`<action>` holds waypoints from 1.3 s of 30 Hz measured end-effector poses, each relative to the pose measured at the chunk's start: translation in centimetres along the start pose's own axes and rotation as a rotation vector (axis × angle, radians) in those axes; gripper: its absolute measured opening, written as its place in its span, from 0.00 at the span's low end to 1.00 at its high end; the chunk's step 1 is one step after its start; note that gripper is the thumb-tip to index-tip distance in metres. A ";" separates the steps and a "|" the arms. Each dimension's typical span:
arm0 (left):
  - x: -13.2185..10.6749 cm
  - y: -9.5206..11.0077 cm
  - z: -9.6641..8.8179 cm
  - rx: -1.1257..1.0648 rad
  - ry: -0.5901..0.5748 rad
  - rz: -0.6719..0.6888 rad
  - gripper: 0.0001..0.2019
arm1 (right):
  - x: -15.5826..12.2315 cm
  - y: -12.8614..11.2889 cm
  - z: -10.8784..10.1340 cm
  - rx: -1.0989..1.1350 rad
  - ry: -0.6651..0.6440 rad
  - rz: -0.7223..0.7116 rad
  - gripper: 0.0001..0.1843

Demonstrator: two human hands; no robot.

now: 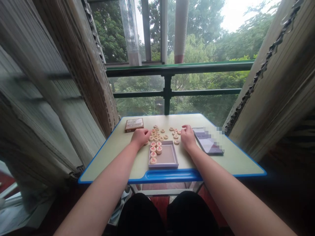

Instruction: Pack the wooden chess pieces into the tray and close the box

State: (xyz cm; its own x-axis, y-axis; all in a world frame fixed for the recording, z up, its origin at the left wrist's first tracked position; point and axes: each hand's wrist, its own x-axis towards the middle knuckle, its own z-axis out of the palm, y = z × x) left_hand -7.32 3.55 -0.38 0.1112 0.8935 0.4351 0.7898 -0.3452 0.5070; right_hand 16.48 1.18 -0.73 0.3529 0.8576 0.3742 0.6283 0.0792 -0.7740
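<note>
Loose wooden Chinese chess pieces lie in two groups beyond an open shallow box. Along the left side of that box sit several red-marked pieces, some of them stacked. My left hand is over the left group, fingers closed and tips beside a red-marked piece; whether it grips anything is hidden. On the right, my right hand has its fingers curled, with a red-marked Chinese chess piece at the tips.
A brown lidded box rests at the table's back left. To the right of my right hand lies a phone or tablet, partly pixelated. The pale table has a blue rim; a green railing and window stand behind, curtains at both sides.
</note>
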 end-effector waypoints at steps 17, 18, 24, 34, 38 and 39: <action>1.7 -1.8 0.8 -0.226 0.148 -0.189 0.17 | 1.4 0.7 0.2 -0.041 -0.006 -0.035 0.19; 1.9 -2.0 0.8 -0.252 0.169 -0.214 0.17 | 1.2 0.6 0.0 -0.046 -0.016 -0.035 0.19; 2.1 -2.3 0.8 -0.277 0.160 -0.220 0.16 | -0.4 0.3 -1.1 -0.114 -0.046 -0.022 0.18; 1.6 -1.2 0.3 -0.183 0.094 -0.164 0.16 | -1.3 -0.1 0.0 -0.374 -0.130 -0.153 0.19; 1.1 -0.2 0.1 -0.072 0.066 -0.022 0.17 | -0.9 0.1 -0.1 -0.381 -0.135 -0.146 0.17; 0.9 0.0 0.0 -0.065 0.074 0.014 0.18 | -0.9 0.1 -0.1 -0.382 -0.130 -0.145 0.17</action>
State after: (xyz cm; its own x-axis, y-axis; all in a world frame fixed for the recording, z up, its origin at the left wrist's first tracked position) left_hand -7.19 4.41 0.00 0.0757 0.8656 0.4949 0.7472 -0.3779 0.5467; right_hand 16.31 0.39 -1.07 0.1675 0.9102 0.3788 0.8851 0.0303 -0.4644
